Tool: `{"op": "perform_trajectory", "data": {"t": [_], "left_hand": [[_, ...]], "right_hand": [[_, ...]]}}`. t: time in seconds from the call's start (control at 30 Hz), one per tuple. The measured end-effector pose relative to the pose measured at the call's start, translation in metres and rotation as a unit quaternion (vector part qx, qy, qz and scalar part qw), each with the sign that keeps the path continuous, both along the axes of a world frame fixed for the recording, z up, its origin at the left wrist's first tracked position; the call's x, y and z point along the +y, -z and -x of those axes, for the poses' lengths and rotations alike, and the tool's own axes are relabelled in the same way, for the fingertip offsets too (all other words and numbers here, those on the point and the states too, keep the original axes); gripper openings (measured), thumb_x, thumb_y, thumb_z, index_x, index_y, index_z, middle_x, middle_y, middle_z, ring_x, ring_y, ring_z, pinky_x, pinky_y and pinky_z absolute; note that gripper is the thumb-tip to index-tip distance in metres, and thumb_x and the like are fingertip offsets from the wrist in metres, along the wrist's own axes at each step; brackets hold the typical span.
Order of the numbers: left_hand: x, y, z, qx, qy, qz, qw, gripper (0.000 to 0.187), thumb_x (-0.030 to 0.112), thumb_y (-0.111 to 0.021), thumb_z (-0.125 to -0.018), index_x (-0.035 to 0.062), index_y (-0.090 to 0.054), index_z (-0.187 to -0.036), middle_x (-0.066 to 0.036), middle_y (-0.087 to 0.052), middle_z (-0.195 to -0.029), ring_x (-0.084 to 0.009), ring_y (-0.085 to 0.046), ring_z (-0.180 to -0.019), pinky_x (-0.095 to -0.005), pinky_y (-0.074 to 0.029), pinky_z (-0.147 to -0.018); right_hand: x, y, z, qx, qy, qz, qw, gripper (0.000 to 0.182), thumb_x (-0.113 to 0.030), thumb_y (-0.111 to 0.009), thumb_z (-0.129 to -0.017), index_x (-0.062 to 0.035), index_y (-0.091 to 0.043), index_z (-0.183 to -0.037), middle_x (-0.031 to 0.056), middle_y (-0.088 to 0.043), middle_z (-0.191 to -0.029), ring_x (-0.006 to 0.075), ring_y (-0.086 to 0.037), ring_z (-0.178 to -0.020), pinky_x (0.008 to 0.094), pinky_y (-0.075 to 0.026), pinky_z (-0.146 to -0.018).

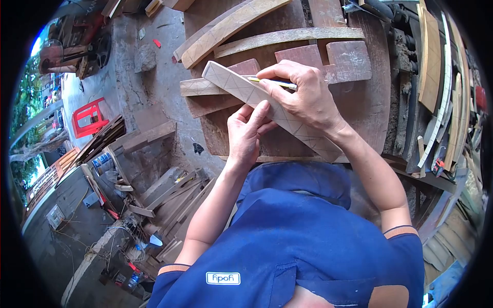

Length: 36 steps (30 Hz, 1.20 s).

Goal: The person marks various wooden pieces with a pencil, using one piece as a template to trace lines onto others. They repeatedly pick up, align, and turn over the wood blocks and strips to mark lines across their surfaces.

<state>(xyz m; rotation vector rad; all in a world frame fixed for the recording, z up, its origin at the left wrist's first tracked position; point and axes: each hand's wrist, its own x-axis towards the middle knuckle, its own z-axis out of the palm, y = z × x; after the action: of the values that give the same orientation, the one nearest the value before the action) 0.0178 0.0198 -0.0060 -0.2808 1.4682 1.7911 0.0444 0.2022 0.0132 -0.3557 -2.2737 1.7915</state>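
Note:
A long wooden board [246, 91] with crossing pencil lines lies slantwise in front of me. My left hand [247, 128] pinches its near edge, thumb on top and fingers beneath. My right hand [305, 95] rests over the far edge and grips a yellow pencil [277, 83], its tip pointing left above the board's marked face. Under the board, another wood strip [197, 87] sticks out to the left. Just beyond my right hand lies a notched wooden piece [349, 61], also pencil-marked.
Curved wooden pieces [236, 31] lie on the far part of the wooden worktable [370, 113]. Long planks [431, 61] stand along the right side. On the left floor are a red plastic stool [88, 117] and a heap of wood offcuts [172, 205].

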Motion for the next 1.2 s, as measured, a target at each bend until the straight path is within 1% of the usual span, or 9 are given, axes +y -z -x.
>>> {"op": "perform_trajectory", "data": {"t": [0.1,0.17,0.4,0.47,0.57,0.7,0.83,0.9,1.2], "left_hand": [[0.001,-0.001,0.0,0.006,0.006,-0.002,1.0,0.03,0.017,-0.065,-0.102,0.0013,-0.063,-0.127,-0.008,-0.072,-0.114,-0.0177,-0.073,-0.098,-0.0292,-0.061,-0.079],[0.006,-0.007,0.0,-0.003,-0.018,-0.002,1.0,0.028,0.019,-0.07,-0.099,0.0007,-0.068,-0.121,-0.006,-0.073,-0.106,-0.0109,-0.07,-0.089,-0.0259,-0.061,-0.076],[0.0,0.0,0.001,0.002,0.011,0.007,1.0,0.03,0.018,-0.066,-0.102,0.0023,-0.064,-0.127,-0.007,-0.073,-0.114,-0.0165,-0.073,-0.097,-0.0295,-0.061,-0.079],[0.003,-0.004,0.001,0.003,0.005,0.009,1.0,0.029,0.019,-0.067,-0.101,0.0029,-0.065,-0.126,-0.007,-0.073,-0.114,-0.0161,-0.073,-0.097,-0.0292,-0.061,-0.079],[0.005,-0.007,0.0,-0.006,-0.012,0.005,1.0,0.029,0.021,-0.072,-0.098,0.0014,-0.068,-0.12,-0.005,-0.072,-0.106,-0.01,-0.07,-0.091,-0.0255,-0.061,-0.077],[0.005,-0.008,0.0,-0.004,-0.003,0.015,1.0,0.029,0.019,-0.069,-0.1,0.0025,-0.065,-0.124,-0.006,-0.073,-0.112,-0.0145,-0.073,-0.097,-0.0284,-0.061,-0.078],[0.003,-0.005,0.001,-0.002,-0.005,0.008,1.0,0.03,0.02,-0.071,-0.099,0.0015,-0.067,-0.122,-0.005,-0.072,-0.107,-0.0103,-0.07,-0.091,-0.0266,-0.061,-0.077],[0.003,-0.003,0.001,0.003,-0.004,0.002,1.0,0.031,0.021,-0.073,-0.098,0.0013,-0.068,-0.121,-0.005,-0.073,-0.105,-0.0088,-0.069,-0.091,-0.0255,-0.061,-0.076],[0.007,-0.01,0.001,-0.009,-0.02,0.026,0.999,0.024,0.017,-0.069,-0.1,0.0015,-0.066,-0.117,-0.005,-0.072,-0.106,-0.0088,-0.07,-0.085,-0.0264,-0.061,-0.074]], "right_hand": [[-0.001,-0.002,0.003,0.004,-0.008,-0.026,1.0,0.022,-0.021,-0.07,-0.09,-0.0028,-0.077,-0.101,0.017,-0.072,-0.089,0.0315,-0.073,-0.082,0.0401,-0.057,-0.076],[-0.003,-0.001,0.006,0.004,-0.013,-0.04,0.999,0.022,-0.022,-0.07,-0.09,-0.0029,-0.077,-0.1,0.0171,-0.072,-0.089,0.0319,-0.072,-0.081,0.0403,-0.057,-0.076],[0.001,0.003,0.016,0.016,-0.027,-0.05,0.998,0.023,-0.023,-0.069,-0.09,-0.0036,-0.076,-0.099,0.017,-0.072,-0.089,0.0329,-0.072,-0.083,0.0432,-0.057,-0.079],[0.004,-0.003,0.013,0.0,-0.062,-0.081,0.995,0.022,-0.016,-0.069,-0.092,0.001,-0.075,-0.105,0.016,-0.073,-0.094,0.0276,-0.073,-0.085,0.0363,-0.057,-0.078],[0.009,-0.002,0.001,0.0,-0.058,-0.091,0.994,0.022,-0.022,-0.069,-0.091,-0.0024,-0.075,-0.099,0.0182,-0.07,-0.089,0.0336,-0.071,-0.081,0.0434,-0.056,-0.077],[0.016,-0.011,-0.017,-0.01,-0.072,-0.09,0.993,0.022,-0.02,-0.069,-0.091,0.0003,-0.074,-0.099,0.0185,-0.069,-0.089,0.0344,-0.07,-0.08,0.0428,-0.056,-0.075],[0.013,-0.012,-0.015,-0.011,-0.063,-0.1,0.993,0.021,-0.02,-0.069,-0.091,-0.0002,-0.074,-0.098,0.0182,-0.069,-0.088,0.0344,-0.07,-0.08,0.0427,-0.056,-0.075],[0.008,-0.008,-0.002,-0.009,-0.071,-0.115,0.991,0.019,-0.012,-0.068,-0.09,0.0017,-0.074,-0.102,0.0158,-0.071,-0.092,0.0293,-0.071,-0.084,0.0372,-0.056,-0.077],[0.021,-0.015,-0.016,0.011,-0.108,-0.152,0.982,0.019,-0.012,-0.068,-0.091,0.0015,-0.073,-0.102,0.0155,-0.07,-0.09,0.0311,-0.07,-0.081,0.0385,-0.056,-0.076]]}}
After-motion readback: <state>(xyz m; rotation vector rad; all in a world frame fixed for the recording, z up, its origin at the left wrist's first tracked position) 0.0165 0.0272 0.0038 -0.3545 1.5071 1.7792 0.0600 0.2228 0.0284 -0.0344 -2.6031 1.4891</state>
